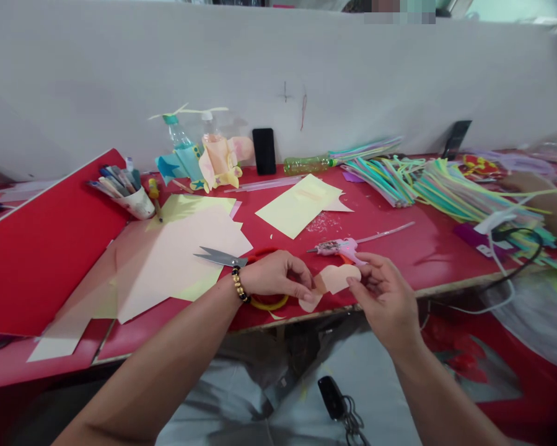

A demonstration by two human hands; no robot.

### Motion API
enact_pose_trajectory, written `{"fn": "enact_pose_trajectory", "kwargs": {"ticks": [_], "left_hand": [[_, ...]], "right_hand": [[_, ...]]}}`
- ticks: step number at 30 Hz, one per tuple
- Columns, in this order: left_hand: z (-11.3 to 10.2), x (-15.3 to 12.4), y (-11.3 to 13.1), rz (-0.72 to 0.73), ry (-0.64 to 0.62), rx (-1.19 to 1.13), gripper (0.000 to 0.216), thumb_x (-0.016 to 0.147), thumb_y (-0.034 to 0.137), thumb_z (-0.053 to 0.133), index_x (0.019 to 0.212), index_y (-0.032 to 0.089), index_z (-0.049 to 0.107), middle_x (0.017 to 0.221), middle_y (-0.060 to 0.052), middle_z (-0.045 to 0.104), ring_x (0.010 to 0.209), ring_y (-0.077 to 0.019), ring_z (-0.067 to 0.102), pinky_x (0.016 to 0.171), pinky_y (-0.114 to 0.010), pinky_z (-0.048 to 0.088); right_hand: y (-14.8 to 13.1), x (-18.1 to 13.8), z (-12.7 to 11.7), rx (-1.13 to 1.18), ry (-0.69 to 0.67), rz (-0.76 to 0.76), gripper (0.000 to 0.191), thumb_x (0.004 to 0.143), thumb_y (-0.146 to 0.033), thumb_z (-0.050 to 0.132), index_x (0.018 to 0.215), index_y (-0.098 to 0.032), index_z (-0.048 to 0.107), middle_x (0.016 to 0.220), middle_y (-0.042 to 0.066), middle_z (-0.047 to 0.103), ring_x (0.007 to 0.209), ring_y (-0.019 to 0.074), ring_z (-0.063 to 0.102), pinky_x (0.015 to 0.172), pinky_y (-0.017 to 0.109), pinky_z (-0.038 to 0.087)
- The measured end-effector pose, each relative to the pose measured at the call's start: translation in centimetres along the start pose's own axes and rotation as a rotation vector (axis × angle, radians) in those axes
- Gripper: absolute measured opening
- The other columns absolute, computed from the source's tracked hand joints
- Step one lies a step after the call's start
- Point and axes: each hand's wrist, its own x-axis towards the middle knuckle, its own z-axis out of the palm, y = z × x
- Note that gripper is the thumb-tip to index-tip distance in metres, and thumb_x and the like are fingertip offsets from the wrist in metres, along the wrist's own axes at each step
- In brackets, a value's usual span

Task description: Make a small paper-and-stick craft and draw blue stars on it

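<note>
L hand (276, 275), R hand (385, 294) pinch peach paper cutout (337, 279) at edges; light fingertip grip avoids creases; scissors (220, 257) nearby.

The left hand (276, 275) and right hand (385, 294) pinch inward, just apart.

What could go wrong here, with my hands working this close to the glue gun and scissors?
The pink hot glue gun lies just beyond the right hand; if it's hot, its nozzle might burn a finger or mark the peach paper cutout. The scissors lie with open blades near the left hand and could nick the wrist. The cutout is also close to the table edge, so it might slip off.
</note>
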Motion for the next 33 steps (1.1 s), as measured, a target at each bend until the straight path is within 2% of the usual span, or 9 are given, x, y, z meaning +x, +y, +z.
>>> {"fn": "enact_pose_trajectory", "kwargs": {"ticks": [3, 6, 8, 13, 20, 27, 33], "left_hand": [[0.2, 0.1, 0.0, -0.03, 0.028, -0.001, 0.025, 0.08, 0.036, 0.061, 0.076, 0.014, 0.072, 0.072, -0.007, 0.068, 0.066, -0.0164, 0.06, 0.063, -0.024, 0.046], [0.6, 0.3, -0.1, -0.051, 0.063, -0.017, 0.013, 0.074, 0.027, 0.068, 0.075, 0.014, 0.069, 0.074, -0.005, 0.067, 0.067, -0.0149, 0.06, 0.063, -0.022, 0.045], [0.9, 0.5, -0.2, -0.065, 0.103, -0.027, 0.011, 0.069, 0.021, 0.071, 0.074, 0.014, 0.064, 0.077, -0.004, 0.067, 0.069, -0.0138, 0.061, 0.064, -0.021, 0.045], [1.3, 0.7, -0.5, -0.094, 0.139, -0.006, 0.029, 0.066, 0.021, 0.075, 0.083, 0.016, 0.052, 0.078, -0.001, 0.064, 0.064, -0.0112, 0.058, 0.058, -0.021, 0.044], [1.5, 1.0, -0.3, -0.107, 0.214, 0.147, 0.043, 0.06, 0.021, 0.079, 0.089, 0.018, 0.047, 0.073, 0.005, 0.055, 0.06, -0.0085, 0.05, 0.054, -0.019, 0.038], [1.6, 1.0, -0.5, -0.083, 0.259, 0.257, 0.026, 0.069, 0.014, 0.069, 0.088, 0.017, 0.052, 0.074, 0.004, 0.056, 0.062, -0.0088, 0.05, 0.056, -0.019, 0.037], [1.7, 1.3, -0.6, -0.053, 0.276, 0.38, 0.011, 0.071, 0.019, 0.068, 0.075, 0.015, 0.058, 0.073, 0.002, 0.058, 0.063, -0.0099, 0.05, 0.057, -0.02, 0.036]], "right_hand": [[-0.7, -0.1, 0.7, -0.157, 0.046, -0.131, 0.036, 0.082, -0.022, 0.06, 0.117, -0.023, 0.054, 0.094, 0.006, 0.063, 0.078, 0.0174, 0.062, 0.073, 0.03, 0.051], [-1.0, 0.1, 1.4, -0.262, 0.057, -0.243, 0.032, 0.083, -0.02, 0.058, 0.115, -0.022, 0.055, 0.092, 0.006, 0.064, 0.074, 0.0175, 0.062, 0.071, 0.03, 0.052], [-0.9, 0.2, 1.6, -0.268, 0.037, -0.273, 0.032, 0.083, -0.02, 0.057, 0.115, -0.022, 0.054, 0.088, 0.005, 0.064, 0.07, 0.0167, 0.062, 0.069, 0.03, 0.052], [-0.5, 0.5, 1.9, -0.209, -0.024, -0.317, 0.037, 0.082, -0.015, 0.059, 0.117, -0.023, 0.053, 0.081, 0.001, 0.064, 0.067, 0.0147, 0.061, 0.065, 0.027, 0.051], [-0.5, 1.1, 1.9, -0.188, -0.111, -0.315, 0.042, 0.081, -0.011, 0.059, 0.12, -0.023, 0.051, 0.078, -0.001, 0.064, 0.067, 0.0136, 0.061, 0.067, 0.026, 0.05], [-0.6, 1.3, 2.4, -0.133, -0.125, -0.307, 0.041, 0.081, -0.012, 0.061, 0.12, -0.022, 0.051, 0.077, 0.0, 0.065, 0.068, 0.013, 0.061, 0.066, 0.024, 0.05], [-0.5, 1.2, 2.8, -0.045, -0.135, -0.197, 0.039, 0.082, -0.021, 0.065, 0.119, -0.021, 0.053, 0.078, 0.001, 0.065, 0.069, 0.0145, 0.062, 0.068, 0.027, 0.052]]}}
